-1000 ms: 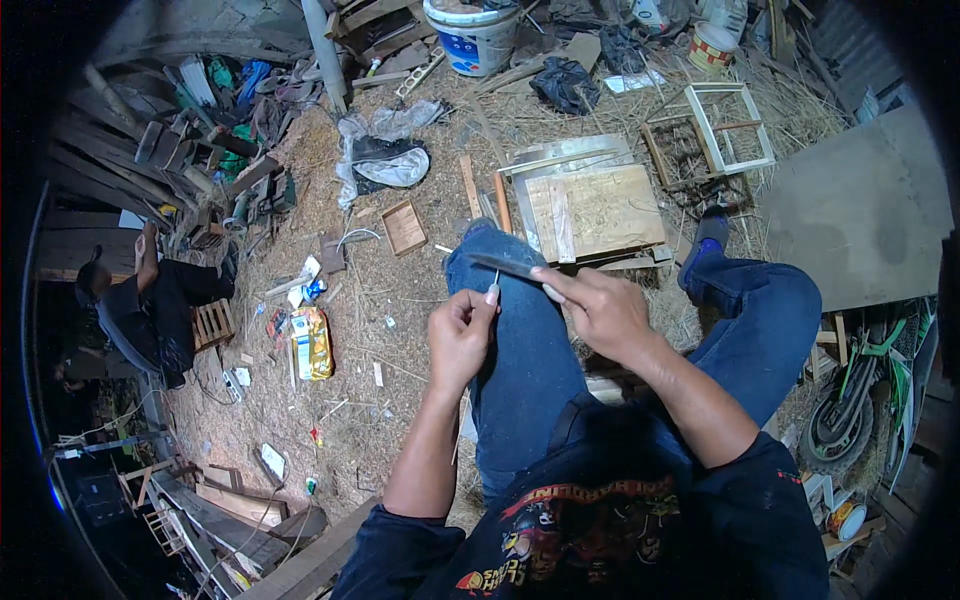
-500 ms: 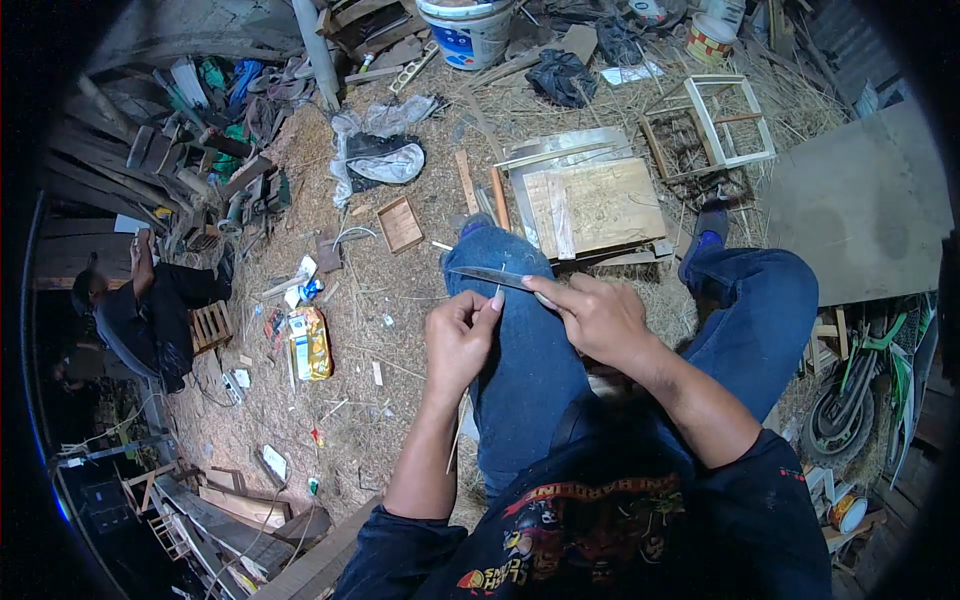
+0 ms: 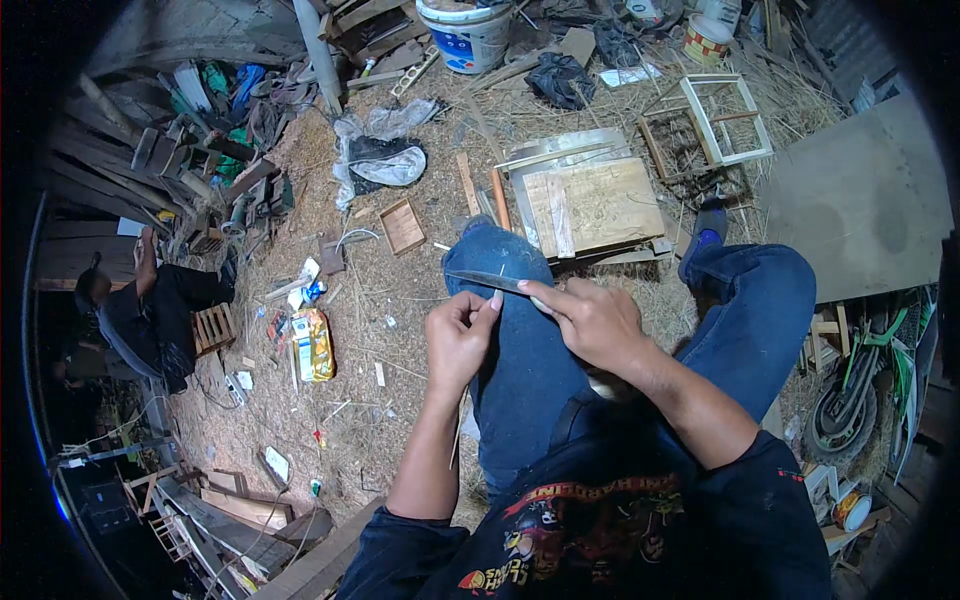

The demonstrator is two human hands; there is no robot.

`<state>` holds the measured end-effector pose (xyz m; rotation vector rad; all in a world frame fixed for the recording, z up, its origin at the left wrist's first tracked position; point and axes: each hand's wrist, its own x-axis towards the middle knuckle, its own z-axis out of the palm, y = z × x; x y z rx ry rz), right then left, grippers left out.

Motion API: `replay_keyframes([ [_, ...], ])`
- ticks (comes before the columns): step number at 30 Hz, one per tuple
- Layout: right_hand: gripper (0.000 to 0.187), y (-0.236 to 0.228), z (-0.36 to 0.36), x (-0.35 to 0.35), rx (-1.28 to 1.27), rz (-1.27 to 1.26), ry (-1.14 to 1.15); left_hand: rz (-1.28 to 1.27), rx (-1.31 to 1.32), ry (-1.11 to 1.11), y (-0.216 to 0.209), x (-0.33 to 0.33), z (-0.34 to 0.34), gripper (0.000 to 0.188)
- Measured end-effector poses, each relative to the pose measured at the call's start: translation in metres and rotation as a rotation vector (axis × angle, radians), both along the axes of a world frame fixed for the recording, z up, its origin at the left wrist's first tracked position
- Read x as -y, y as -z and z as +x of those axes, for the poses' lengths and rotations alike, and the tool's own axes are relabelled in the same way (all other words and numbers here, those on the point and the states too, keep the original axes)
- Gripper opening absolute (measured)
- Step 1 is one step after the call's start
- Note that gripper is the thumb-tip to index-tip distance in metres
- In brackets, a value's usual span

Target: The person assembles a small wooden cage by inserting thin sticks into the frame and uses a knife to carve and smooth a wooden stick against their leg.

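In my right hand (image 3: 598, 320) is a knife (image 3: 484, 279), its dark blade pointing left above my bent left knee. The forefinger of that hand stretches toward the base of the blade. My left hand (image 3: 459, 338) is closed in a pinch on a thin pale strip (image 3: 455, 445), which looks like split wood or bamboo. The strip's upper tip rises by the blade, close to my fingertips. Its long lower part hangs beside my left forearm. Whether the edge touches the strip is too small to tell.
Wood shavings and straw litter the ground. Ahead lie boards (image 3: 600, 205), an open wooden box (image 3: 401, 227) and a small wooden frame (image 3: 722, 120). A yellow packet (image 3: 312, 345) is at left, near a seated person (image 3: 150, 310). A motorbike wheel (image 3: 842, 420) stands at right.
The knife and my right hand have shifted very slightly to the left along the strip's tip. My left hand keeps its pinch in nearly the same place.
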<state>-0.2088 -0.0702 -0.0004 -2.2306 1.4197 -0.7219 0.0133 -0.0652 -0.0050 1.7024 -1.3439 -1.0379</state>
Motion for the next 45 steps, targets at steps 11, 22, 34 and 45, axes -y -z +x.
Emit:
replay_keyframes([
  [11, 0.038, 0.000, -0.001, 0.003, -0.070, 0.020, 0.046, -0.018, 0.056, 0.024, 0.000, 0.001, -0.003, 0.031],
  [22, 0.038, -0.003, -0.002, -0.011, 0.019, -0.011, 0.048, 0.016, -0.023, -0.015, 0.002, -0.002, -0.003, 0.033],
  [34, 0.040, 0.012, -0.005, -0.002, -0.033, -0.025, 0.073, 0.012, 0.075, 0.012, 0.000, 0.001, -0.007, 0.037],
  [45, 0.039, 0.012, -0.004, -0.007, 0.051, -0.053, 0.040, 0.056, -0.005, 0.006, -0.004, 0.002, -0.006, 0.036],
])
